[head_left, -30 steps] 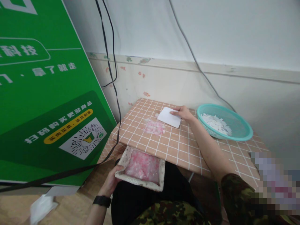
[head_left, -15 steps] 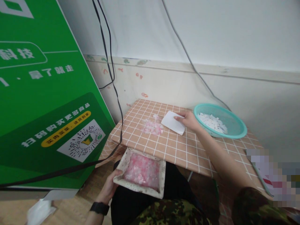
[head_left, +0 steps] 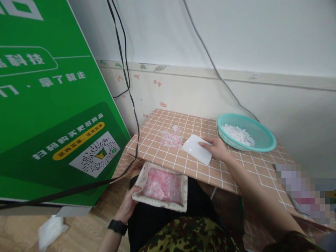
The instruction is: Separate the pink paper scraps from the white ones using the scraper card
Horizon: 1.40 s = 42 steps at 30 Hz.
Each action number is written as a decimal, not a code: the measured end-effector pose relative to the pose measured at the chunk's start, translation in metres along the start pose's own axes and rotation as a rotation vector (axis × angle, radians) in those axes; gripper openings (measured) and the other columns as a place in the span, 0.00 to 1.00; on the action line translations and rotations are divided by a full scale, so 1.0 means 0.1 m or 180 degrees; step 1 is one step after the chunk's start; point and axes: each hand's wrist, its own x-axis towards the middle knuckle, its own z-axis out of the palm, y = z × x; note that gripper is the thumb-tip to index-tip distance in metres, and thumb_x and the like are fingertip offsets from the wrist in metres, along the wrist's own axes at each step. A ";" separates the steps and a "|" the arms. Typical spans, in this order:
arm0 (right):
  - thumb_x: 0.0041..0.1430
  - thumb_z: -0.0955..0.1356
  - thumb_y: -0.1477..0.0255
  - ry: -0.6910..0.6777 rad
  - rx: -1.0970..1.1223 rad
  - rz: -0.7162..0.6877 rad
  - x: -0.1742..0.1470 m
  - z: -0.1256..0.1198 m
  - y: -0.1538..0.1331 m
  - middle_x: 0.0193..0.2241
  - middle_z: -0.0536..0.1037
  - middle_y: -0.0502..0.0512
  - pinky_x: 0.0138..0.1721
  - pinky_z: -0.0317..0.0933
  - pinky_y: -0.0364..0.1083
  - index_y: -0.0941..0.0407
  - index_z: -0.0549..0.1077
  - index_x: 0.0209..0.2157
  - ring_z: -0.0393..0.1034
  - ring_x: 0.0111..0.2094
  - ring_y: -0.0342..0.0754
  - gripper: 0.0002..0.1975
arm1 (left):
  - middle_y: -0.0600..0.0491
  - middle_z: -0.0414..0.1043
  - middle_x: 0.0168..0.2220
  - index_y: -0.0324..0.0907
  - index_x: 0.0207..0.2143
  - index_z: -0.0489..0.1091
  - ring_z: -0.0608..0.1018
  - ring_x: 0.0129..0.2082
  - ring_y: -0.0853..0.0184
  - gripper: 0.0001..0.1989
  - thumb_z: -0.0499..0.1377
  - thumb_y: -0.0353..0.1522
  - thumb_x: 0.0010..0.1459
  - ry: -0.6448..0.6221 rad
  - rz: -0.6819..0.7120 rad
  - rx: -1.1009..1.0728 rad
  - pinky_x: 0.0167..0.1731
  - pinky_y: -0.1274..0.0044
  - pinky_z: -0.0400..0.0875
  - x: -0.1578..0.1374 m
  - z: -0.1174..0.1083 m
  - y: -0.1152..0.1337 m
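My left hand [head_left: 130, 203] grips the left side of a pale, speckled square tray [head_left: 183, 196], held over my lap just below the table's front edge. Inside the tray lie many small pink and whitish pieces [head_left: 162, 185]. Over the table, my right hand [head_left: 216, 148] pinches a flat white sheet-like scraper [head_left: 197, 149] by its right side. Left of the scraper, a patch of pink and white bits [head_left: 172, 138] is spread on the checked tablecloth [head_left: 157, 157].
A turquoise plastic basket [head_left: 262, 134] with white scraps stands at the table's back right. To the left rises a green printed panel [head_left: 52, 105], with a black strap [head_left: 135, 122] hanging before it. A white plastic bag [head_left: 51, 231] lies on the floor.
My right hand has drawn the white scraper a little toward me and turned its face. The pink bits stay put on the cloth. My left hand still holds the tray.
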 end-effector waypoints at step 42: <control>0.56 0.66 0.59 -0.0796 0.0344 -0.0449 -0.10 0.45 -0.60 0.40 0.79 0.53 0.32 0.64 0.45 0.53 0.76 0.45 0.73 0.34 0.51 0.19 | 0.51 0.77 0.25 0.35 0.37 0.74 0.74 0.22 0.65 0.15 0.61 0.33 0.45 -0.0435 0.0003 -0.0077 0.25 0.74 0.66 0.13 -0.08 -0.06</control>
